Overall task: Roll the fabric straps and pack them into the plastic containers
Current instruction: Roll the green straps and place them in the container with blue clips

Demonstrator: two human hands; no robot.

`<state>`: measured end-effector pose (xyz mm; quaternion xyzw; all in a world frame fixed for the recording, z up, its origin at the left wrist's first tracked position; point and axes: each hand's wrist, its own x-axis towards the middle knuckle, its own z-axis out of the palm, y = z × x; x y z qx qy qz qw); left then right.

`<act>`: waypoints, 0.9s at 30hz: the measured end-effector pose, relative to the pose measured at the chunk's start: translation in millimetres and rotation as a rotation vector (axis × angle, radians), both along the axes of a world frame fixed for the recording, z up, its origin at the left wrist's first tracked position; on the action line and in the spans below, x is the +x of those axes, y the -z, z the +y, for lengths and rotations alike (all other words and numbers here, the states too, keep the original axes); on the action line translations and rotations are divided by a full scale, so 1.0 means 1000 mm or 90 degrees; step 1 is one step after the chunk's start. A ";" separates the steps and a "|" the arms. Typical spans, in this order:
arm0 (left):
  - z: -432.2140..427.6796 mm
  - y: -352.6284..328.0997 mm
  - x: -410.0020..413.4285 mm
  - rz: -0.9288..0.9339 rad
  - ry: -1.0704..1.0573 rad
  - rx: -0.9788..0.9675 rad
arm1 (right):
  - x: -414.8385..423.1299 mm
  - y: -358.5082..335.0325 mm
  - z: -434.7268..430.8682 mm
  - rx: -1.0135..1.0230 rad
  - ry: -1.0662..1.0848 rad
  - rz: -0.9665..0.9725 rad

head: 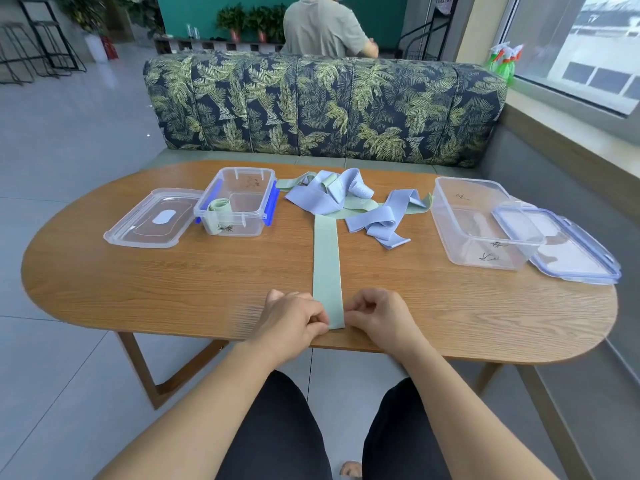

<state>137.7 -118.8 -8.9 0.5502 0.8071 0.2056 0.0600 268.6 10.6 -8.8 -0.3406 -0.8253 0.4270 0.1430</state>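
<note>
I have the green strap (326,258) laid straight on the surface (173,289), near end pinched.
Right of that strap sits a clear container (460,244); left of it, a blue-clipped container (239,230) holding one rolled strap (219,205); a loose pile (332,199) covers its far end; my left hand (294,320) and right hand (381,317) each pinch a near corner.

The wooden table (138,289) bears two clear containers (460,237), two lids (152,220) and loose green and blue straps (346,199).

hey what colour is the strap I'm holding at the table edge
Pale green strap, pinched by left hand and right hand; shows best in the head view.
</note>
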 end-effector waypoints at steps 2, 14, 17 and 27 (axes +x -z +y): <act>0.000 -0.003 0.000 -0.007 0.000 -0.012 | 0.007 0.005 -0.005 0.031 -0.001 0.042; 0.001 -0.011 0.003 -0.024 0.022 -0.059 | 0.002 0.011 -0.011 0.184 -0.092 -0.017; 0.002 -0.010 0.003 -0.039 0.025 -0.080 | 0.006 0.013 -0.012 0.173 -0.085 -0.003; 0.003 -0.006 0.002 -0.071 -0.053 -0.061 | 0.001 0.010 -0.011 0.084 -0.012 -0.024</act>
